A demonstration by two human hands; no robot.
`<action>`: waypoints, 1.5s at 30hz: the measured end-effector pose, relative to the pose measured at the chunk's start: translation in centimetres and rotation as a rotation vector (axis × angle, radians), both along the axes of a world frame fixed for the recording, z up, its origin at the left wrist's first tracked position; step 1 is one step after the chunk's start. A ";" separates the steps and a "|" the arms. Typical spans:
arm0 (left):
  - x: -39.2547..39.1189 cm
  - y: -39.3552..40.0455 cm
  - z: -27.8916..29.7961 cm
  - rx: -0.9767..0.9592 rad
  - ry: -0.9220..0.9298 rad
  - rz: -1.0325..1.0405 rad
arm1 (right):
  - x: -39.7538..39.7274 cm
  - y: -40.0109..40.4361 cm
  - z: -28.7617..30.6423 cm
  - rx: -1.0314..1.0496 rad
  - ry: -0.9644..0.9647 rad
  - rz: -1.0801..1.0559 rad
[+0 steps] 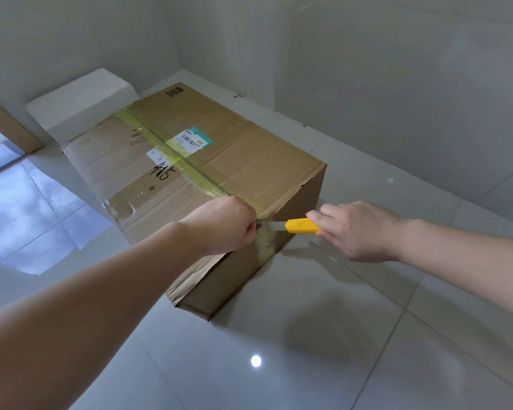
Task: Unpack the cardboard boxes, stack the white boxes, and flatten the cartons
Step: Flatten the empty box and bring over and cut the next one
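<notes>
Right hand (359,229) grips yellow cutter (302,226), blade at tape seam (187,164). Left hand (222,224) curled, fist braced on sealed carton (249,161) edge.

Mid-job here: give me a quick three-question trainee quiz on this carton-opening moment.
1. True or false: the carton is already open.
2. Which hand holds the yellow knife? A) left B) right
3. Fill in: the knife blade meets the tape at the carton's near ____ edge.

Key: 1 false, the tape runs unbroken along the top seam. 2 B, the right hand grips it, while the left hand rests curled at the same edge. 3 top.
</notes>
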State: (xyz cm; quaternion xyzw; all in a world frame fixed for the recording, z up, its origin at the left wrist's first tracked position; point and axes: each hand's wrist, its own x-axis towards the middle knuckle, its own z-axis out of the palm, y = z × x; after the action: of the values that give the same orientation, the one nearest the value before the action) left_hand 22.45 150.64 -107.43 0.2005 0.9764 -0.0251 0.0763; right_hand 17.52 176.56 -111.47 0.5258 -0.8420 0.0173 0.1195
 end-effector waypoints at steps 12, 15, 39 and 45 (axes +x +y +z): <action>0.0 -0.3 0.0 0.009 -0.005 -0.010 | 0.3 -0.7 0.1 -0.032 -0.023 0.005; 0.0 -0.4 0.0 0.008 -0.005 -0.007 | 0.2 -1.2 0.2 -0.017 -0.039 0.008; 0.1 -0.5 0.0 0.052 0.010 0.004 | 1.3 3.1 2.5 0.062 -0.051 -0.211; -0.1 -0.5 1.1 0.057 -0.025 0.045 | 2.9 1.9 1.4 -0.202 -0.600 -0.355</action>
State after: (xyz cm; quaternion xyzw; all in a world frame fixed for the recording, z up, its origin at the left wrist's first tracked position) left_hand 22.31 150.16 -106.35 0.1807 0.9800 0.0069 0.0834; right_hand 20.40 178.43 -110.07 0.3284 -0.9118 0.2331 -0.0803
